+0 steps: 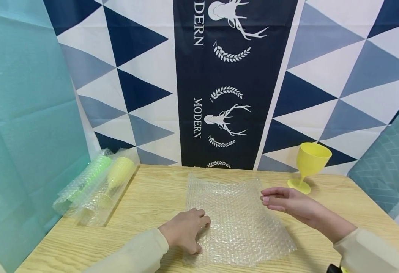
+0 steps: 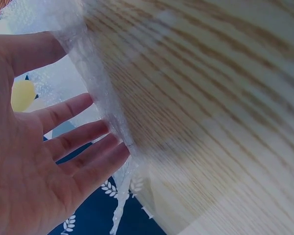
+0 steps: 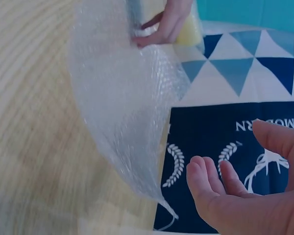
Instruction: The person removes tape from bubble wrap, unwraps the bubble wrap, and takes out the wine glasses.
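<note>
A sheet of clear bubble wrap (image 1: pixel 240 223) lies spread on the wooden table, its corners slightly lifted. My left hand (image 1: pixel 185 229) is at the sheet's left edge, fingers spread; in the left wrist view the fingertips (image 2: pixel 118 139) meet that edge. Over the sheet's right side hovers my right hand (image 1: pixel 295 204), loosely bent and holding nothing. The right wrist view shows this hand (image 3: pixel 245 191) apart from the bubble wrap (image 3: pixel 117 98). Behind it, a yellow plastic goblet (image 1: pixel 310 159) stands upright near the table's back edge.
At the table's left side lie two bubble-wrapped things, one green (image 1: pixel 95 172) and one yellow (image 1: pixel 120 172), side by side. A patterned cloth (image 1: pixel 151 76) hangs behind the table, with a teal curtain (image 1: pixel 28 113) on the left. Something black (image 1: pixel 334 268) shows near the right sleeve.
</note>
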{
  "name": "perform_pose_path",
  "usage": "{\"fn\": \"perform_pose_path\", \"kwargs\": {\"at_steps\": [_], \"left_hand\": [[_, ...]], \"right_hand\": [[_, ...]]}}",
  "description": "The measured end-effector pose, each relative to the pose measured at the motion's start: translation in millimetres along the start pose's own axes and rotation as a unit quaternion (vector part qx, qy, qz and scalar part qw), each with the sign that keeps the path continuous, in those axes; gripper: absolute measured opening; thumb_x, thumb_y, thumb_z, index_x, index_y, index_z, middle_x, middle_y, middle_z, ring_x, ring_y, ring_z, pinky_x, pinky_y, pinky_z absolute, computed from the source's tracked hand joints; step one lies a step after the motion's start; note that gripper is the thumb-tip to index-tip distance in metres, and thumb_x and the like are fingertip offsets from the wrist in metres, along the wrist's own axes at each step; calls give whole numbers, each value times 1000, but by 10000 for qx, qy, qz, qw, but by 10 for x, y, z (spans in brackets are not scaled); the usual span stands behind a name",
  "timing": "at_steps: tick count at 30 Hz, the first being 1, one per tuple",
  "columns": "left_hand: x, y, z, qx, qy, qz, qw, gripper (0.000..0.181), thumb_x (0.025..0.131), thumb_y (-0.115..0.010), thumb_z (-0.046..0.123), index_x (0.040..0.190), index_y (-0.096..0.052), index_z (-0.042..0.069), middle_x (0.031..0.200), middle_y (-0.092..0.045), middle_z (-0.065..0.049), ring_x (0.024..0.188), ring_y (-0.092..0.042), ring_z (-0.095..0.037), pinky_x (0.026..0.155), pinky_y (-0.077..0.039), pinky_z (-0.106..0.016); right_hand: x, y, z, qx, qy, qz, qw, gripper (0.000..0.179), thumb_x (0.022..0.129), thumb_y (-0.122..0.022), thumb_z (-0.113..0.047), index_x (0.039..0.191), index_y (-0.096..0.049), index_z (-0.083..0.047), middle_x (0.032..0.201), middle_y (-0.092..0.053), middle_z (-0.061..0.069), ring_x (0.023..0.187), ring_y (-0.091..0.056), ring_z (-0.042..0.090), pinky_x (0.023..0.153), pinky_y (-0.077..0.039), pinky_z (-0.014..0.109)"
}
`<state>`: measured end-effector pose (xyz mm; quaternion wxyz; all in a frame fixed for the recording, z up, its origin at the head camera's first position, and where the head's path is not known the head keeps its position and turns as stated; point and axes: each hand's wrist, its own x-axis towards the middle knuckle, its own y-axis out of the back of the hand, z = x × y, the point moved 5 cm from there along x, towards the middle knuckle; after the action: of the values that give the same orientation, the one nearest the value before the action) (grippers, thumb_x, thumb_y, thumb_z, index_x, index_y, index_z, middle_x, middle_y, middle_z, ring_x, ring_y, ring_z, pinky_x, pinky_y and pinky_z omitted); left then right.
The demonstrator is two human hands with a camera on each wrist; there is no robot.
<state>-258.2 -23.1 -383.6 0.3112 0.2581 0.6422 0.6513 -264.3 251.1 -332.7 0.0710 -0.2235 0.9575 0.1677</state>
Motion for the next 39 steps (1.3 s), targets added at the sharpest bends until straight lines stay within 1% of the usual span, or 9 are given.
{"fn": "perform_pose_path", "kwargs": {"at_steps": [4, 11, 16, 20, 25, 30, 34, 37, 39], "left_hand": [[4, -2, 7, -5, -31, 44, 10000, 59, 66, -83, 42, 116, -58, 23, 96, -53, 12, 78, -42, -3, 66, -41, -14], [7, -25, 2, -106, -1, -13, 9999, 58, 67, -83, 41, 117, -58, 23, 96, -52, 12, 77, -40, -3, 63, -39, -15], [14, -26, 8, -91, -14, -21, 10000, 58, 67, -83, 41, 116, -57, 23, 96, -52, 13, 76, -40, -4, 62, -38, -15], [14, -24, 17, -116, -48, -30, 9999, 57, 67, -82, 40, 116, -57, 22, 96, -52, 12, 76, -40, -3, 62, -38, -14], [17, -24, 10, -94, -51, -11, 9999, 57, 67, -82, 41, 115, -57, 23, 96, -52, 12, 76, -40, -4, 63, -38, -14], [22, -22, 10, -74, -68, 4, 9999, 57, 67, -82, 41, 115, -57, 23, 96, -52, 12, 76, -40, -3, 63, -38, -14], [20, -24, 7, -93, -101, 4, 9999, 57, 68, -82, 42, 116, -57, 23, 97, -53, 12, 76, -40, -3, 63, -38, -14], [14, -25, -8, -109, -141, 24, 9998, 57, 68, -82, 42, 115, -57, 23, 97, -53, 12, 77, -41, -3, 64, -39, -14], [7, -23, -21, -125, -153, 52, 9998, 56, 68, -81, 42, 115, -57, 23, 98, -53, 12, 78, -41, -3, 65, -40, -14]], "right_hand": [[9, -84, 51, 434, -37, -325, 9985, 63, 98, -55, -20, 140, -26, 18, 120, -60, 0, 107, -62, 4, 97, -52, 25], [-23, -209, 234, 923, -432, -618, 9929, 64, 98, -54, -19, 140, -25, 19, 122, -61, 5, 108, -63, 8, 97, -52, 27], [-61, -225, 355, 1268, -636, -753, 9870, 62, 98, -54, -18, 140, -25, 18, 117, -65, 2, 105, -65, 8, 95, -53, 26], [-96, -220, 429, 1304, -724, -836, 9853, 64, 98, -53, -18, 139, -23, 21, 114, -65, 1, 103, -65, 7, 93, -54, 26], [-138, -210, 515, 1148, -737, -829, 9872, 62, 98, -53, -19, 136, -26, 22, 111, -65, 1, 101, -65, 6, 91, -55, 25], [-202, -160, 623, 874, -866, -668, 9901, 59, 98, -54, -22, 133, -32, 20, 111, -63, 3, 100, -62, 7, 88, -55, 24], [-249, -122, 671, 332, -877, -453, 9946, 57, 97, -56, -22, 131, -36, 20, 115, -62, 8, 100, -61, 9, 87, -55, 26], [-267, -130, 656, -287, -778, -266, 9962, 55, 96, -57, -22, 128, -40, 19, 112, -62, 10, 98, -60, 12, 83, -55, 27], [-274, -150, 631, -761, -598, -114, 9952, 53, 95, -59, -23, 126, -44, 17, 109, -62, 9, 95, -59, 12, 78, -54, 25]]}}
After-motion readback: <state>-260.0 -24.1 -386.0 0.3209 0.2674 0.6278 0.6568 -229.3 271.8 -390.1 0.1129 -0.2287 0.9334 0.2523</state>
